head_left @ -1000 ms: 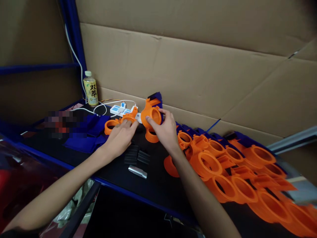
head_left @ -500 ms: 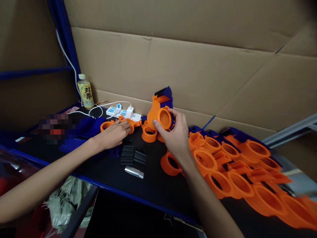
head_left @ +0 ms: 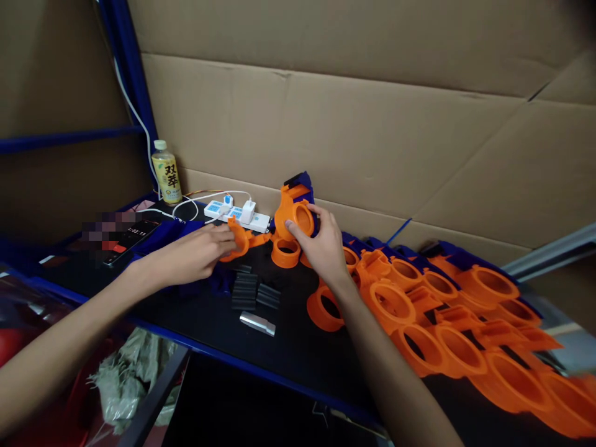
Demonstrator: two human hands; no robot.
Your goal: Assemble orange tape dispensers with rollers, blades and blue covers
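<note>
My right hand (head_left: 321,245) grips an orange and blue plastic assembly (head_left: 294,211) with a round opening, held just above the black tabletop (head_left: 288,347). My left hand (head_left: 195,251) is closed on a flat orange ring part (head_left: 242,237) and has it tilted up off the table. Another orange ring (head_left: 285,252) lies between the two hands. Small black ribbed blocks (head_left: 254,292) and a short silver metal piece (head_left: 257,323) lie in front of my hands.
Rows of several orange ring parts on blue pieces (head_left: 447,310) cover the right of the table. At the back left stand a drink bottle (head_left: 166,172), a white power strip (head_left: 237,214) with cables and a phone (head_left: 133,239). Cardboard sheets (head_left: 354,136) wall the back.
My left hand has lifted the flat orange ring part off the table and drawn it left. My right hand keeps hold of the assembly, lowered slightly.
</note>
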